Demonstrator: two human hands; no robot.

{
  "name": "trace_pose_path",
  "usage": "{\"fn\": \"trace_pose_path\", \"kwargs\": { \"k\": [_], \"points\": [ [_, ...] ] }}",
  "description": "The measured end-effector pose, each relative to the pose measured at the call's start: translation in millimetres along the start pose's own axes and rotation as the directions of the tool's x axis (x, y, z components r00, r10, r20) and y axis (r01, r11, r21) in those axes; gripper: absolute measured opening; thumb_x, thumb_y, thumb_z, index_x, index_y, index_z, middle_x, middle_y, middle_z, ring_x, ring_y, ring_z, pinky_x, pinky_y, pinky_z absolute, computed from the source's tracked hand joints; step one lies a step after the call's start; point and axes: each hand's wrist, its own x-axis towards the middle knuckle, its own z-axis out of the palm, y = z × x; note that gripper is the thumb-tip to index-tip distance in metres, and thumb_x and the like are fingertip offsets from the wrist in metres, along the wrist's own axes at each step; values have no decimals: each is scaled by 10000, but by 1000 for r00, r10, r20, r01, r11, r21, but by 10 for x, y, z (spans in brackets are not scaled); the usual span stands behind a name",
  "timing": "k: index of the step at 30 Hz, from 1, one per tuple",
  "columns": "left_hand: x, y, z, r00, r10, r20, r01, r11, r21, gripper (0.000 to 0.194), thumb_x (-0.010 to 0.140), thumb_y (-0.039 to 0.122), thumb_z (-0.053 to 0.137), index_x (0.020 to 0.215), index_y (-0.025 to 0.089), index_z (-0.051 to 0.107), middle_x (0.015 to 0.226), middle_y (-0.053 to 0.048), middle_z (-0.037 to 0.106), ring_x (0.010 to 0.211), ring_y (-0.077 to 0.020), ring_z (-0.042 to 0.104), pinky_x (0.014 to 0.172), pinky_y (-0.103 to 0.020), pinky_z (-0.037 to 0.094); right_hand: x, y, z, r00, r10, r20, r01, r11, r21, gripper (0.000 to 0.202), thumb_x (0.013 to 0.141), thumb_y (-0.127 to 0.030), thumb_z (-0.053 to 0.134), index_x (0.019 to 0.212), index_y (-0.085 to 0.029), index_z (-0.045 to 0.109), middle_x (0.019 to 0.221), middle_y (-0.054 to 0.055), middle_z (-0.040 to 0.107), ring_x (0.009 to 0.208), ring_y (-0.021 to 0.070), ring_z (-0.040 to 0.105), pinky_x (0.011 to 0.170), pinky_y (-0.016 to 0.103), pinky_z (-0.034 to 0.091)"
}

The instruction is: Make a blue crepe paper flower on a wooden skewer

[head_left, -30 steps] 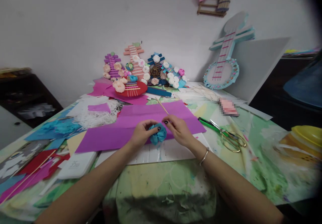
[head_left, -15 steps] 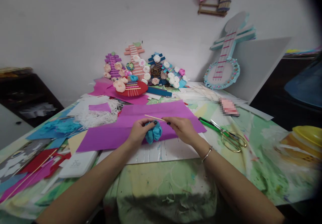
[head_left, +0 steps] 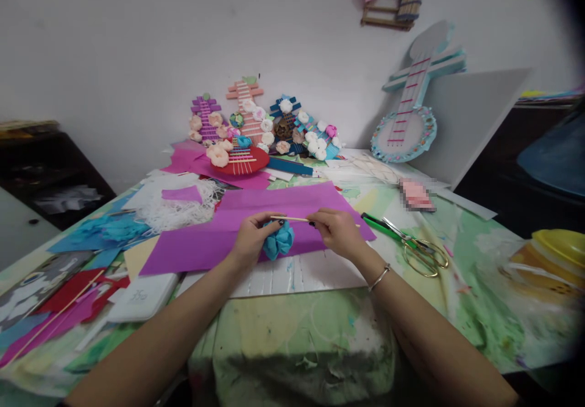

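Between the thumb and fingers of my left hand is a crumpled blue paper flower, hanging over the purple paper. My right hand pinches a thin wooden stick, which lies nearly level. The stick's left end reaches just above the flower, beside my left thumb; its other end shows past my right knuckles. Whether the stick touches the flower I cannot tell. Below both hands a white board with glossy streaks sticks out from under the purple paper.
Gold-handled scissors lie right of my right hand, across a green tool. A white power bank, red felt scraps and blue crepe paper crowd the left. Decorated paper instruments stand along the wall. A yellow-lidded tub sits far right.
My right hand has shifted slightly right and turned, and the stick has moved right with it, now lying flatter. My left hand and the flower have hardly moved.
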Motion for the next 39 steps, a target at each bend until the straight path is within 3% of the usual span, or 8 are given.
{"fn": "trace_pose_path", "kwargs": {
  "k": [5, 14, 21, 28, 34, 37, 39],
  "points": [
    [3, 18, 1, 1000, -3, -8, 3, 999, -40, 272, 542, 188, 764, 797, 123, 695, 651, -10, 665, 516, -101, 589, 460, -186, 478, -3, -7, 14, 1000, 14, -10, -14, 1000, -12, 254, 837, -137, 457, 938, -180, 686, 828, 55, 680, 719, 157, 602, 635, 248, 426],
    [20, -15, 12, 998, 2, -62, -5, 999, -47, 225, 607, 292, 739, 750, 127, 685, 582, -6, 642, 462, -98, 559, 449, -205, 451, -14, -42, 30, 998, 33, -55, -33, 999, -6, 233, 840, -136, 470, 911, -183, 686, 829, 52, 673, 721, 157, 599, 628, 250, 427],
    [27, -8, -6, 997, 37, -67, -37, 999, 1, 158, 574, 221, 734, 702, 141, 690, 687, -24, 672, 569, -108, 579, 525, -210, 461, -26, -51, 55, 996, 41, -79, -42, 999, -11, 229, 845, -143, 466, 904, -188, 682, 842, 52, 668, 744, 158, 597, 645, 255, 428],
    [12, 12, 11, 995, 75, -62, -70, 995, 72, 170, 565, 207, 726, 721, 142, 705, 644, -18, 671, 565, -109, 576, 529, -212, 443, 3, -31, 57, 996, 56, -75, -52, 997, 51, 194, 833, -142, 480, 877, -181, 665, 829, 59, 655, 741, 165, 572, 645, 270, 419],
    [-5, 16, 18, 983, 183, -13, -177, 964, 199, 145, 580, 174, 698, 721, 144, 684, 679, -17, 671, 616, -119, 592, 591, -225, 464, -6, -44, 80, 1000, 9, -5, -8, 991, 131, 406, 766, 24, 385, 1047, -178, 599, 954, 72, 634, 831, 165, 565, 705, 271, 412],
    [-6, -6, 16, 974, 226, 9, -222, 947, 230, 174, 599, 169, 687, 771, 150, 663, 746, -21, 675, 678, -124, 607, 639, -229, 478, -8, -80, 89, 1000, 20, 12, -21, 986, 167, 345, 815, -47, 422, 1093, -189, 569, 940, 66, 630, 784, 151, 557, 687, 262, 396],
    [-11, -27, 15, 970, 240, 36, -242, 938, 248, 201, 615, 169, 683, 814, 151, 655, 791, -28, 675, 715, -128, 614, 665, -230, 481, -1, -113, 84, 999, 52, 16, -53, 989, 138, 208, 850, -151, 467, 1006, -178, 601, 841, 52, 621, 714, 139, 534, 647, 251, 367]
  ]
}}
